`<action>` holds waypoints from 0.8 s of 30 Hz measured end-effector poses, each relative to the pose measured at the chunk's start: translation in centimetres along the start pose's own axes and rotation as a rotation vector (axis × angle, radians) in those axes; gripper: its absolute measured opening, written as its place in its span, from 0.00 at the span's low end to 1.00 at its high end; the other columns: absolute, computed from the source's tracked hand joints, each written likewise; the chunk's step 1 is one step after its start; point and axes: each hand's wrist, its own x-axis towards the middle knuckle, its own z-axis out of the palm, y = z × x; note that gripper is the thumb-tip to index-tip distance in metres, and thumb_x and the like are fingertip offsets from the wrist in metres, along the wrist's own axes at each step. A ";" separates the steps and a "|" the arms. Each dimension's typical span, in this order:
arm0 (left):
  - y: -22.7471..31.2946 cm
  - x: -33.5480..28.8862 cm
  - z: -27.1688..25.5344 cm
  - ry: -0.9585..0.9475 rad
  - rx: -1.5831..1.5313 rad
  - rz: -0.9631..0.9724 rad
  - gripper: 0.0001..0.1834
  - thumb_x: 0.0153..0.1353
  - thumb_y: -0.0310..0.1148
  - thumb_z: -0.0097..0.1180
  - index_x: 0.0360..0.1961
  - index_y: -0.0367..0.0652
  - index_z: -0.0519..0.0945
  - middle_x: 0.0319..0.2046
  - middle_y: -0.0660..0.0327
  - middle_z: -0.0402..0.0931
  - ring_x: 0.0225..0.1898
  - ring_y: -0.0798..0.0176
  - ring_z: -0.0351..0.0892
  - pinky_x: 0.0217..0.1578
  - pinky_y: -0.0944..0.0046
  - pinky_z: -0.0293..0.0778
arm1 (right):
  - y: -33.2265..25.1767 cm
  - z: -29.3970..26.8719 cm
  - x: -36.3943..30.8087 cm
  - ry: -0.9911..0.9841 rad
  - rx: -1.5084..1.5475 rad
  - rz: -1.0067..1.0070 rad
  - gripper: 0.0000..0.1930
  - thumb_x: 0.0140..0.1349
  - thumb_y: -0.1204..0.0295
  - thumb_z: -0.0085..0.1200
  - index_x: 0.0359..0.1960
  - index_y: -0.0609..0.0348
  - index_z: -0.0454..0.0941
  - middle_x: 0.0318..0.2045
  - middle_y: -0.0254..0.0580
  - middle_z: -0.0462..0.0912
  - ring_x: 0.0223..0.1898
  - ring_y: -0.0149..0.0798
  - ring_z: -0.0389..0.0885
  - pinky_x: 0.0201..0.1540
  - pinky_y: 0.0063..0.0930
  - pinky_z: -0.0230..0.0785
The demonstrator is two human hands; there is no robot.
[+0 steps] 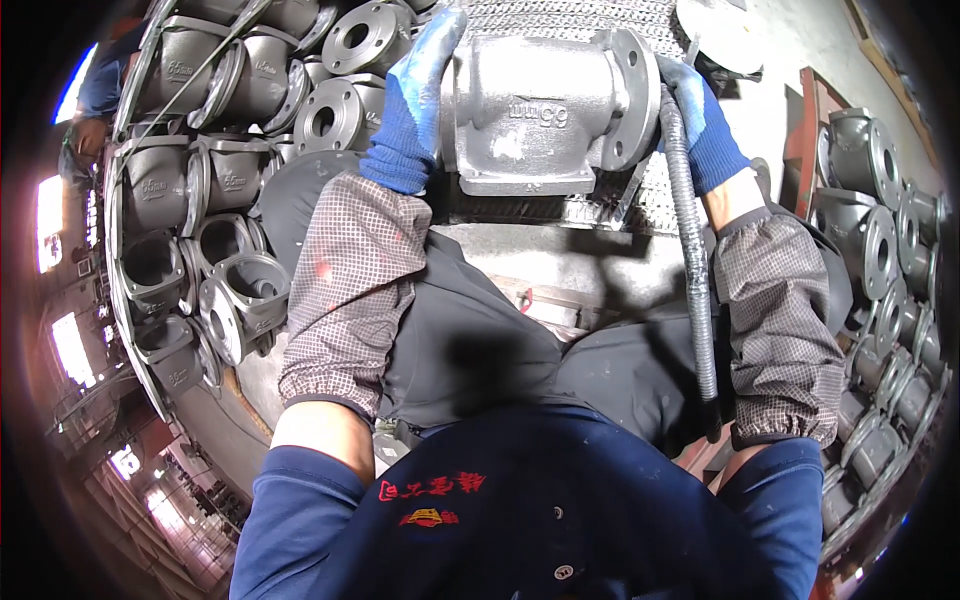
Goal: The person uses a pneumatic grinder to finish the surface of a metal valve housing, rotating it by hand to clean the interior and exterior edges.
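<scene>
Casting (535, 115) spanned left hand (412, 105) to right hand (703, 125), long axis crosswise, neither nearer, fingers clamped on both ends.

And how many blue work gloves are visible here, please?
2: one blue glove on the left hand, against the left end of the gray valve body; another glove on the right hand, by its right flange. Others could be hidden.

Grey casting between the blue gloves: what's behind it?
Behind the grey casting, a rough-textured grey surface shows past its upper and lower edges. Whatever its body covers can't be seen.
</scene>
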 end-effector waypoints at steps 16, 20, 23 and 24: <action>1.7 2.2 2.4 0.141 -0.120 -0.132 0.24 0.67 0.41 0.42 0.59 0.39 0.68 0.59 0.55 0.66 0.60 0.61 0.64 0.61 0.65 0.59 | 2.3 -0.1 -0.2 0.205 -0.425 -0.146 0.17 0.62 0.60 0.44 0.29 0.64 0.76 0.18 0.37 0.73 0.18 0.31 0.71 0.21 0.24 0.64; 2.5 2.2 3.0 0.180 -0.154 -0.191 0.25 0.66 0.44 0.45 0.58 0.39 0.69 0.58 0.57 0.67 0.60 0.62 0.64 0.61 0.65 0.58 | 1.2 0.7 -0.5 0.346 0.138 0.221 0.17 0.61 0.60 0.46 0.30 0.64 0.76 0.19 0.36 0.72 0.18 0.30 0.70 0.22 0.24 0.64; 2.4 2.1 3.1 0.088 -0.112 -0.113 0.24 0.66 0.44 0.44 0.58 0.39 0.69 0.58 0.56 0.67 0.60 0.61 0.65 0.61 0.65 0.59 | -0.2 -0.2 -1.3 0.387 0.301 0.372 0.17 0.60 0.61 0.48 0.38 0.64 0.78 0.22 0.37 0.74 0.18 0.31 0.70 0.22 0.23 0.64; 2.0 2.0 3.1 0.085 -0.119 -0.119 0.24 0.66 0.44 0.44 0.58 0.39 0.69 0.58 0.56 0.67 0.60 0.61 0.65 0.61 0.65 0.59 | 0.1 -0.7 -1.7 0.386 0.292 0.329 0.17 0.60 0.62 0.48 0.40 0.64 0.78 0.23 0.37 0.74 0.18 0.30 0.70 0.21 0.22 0.63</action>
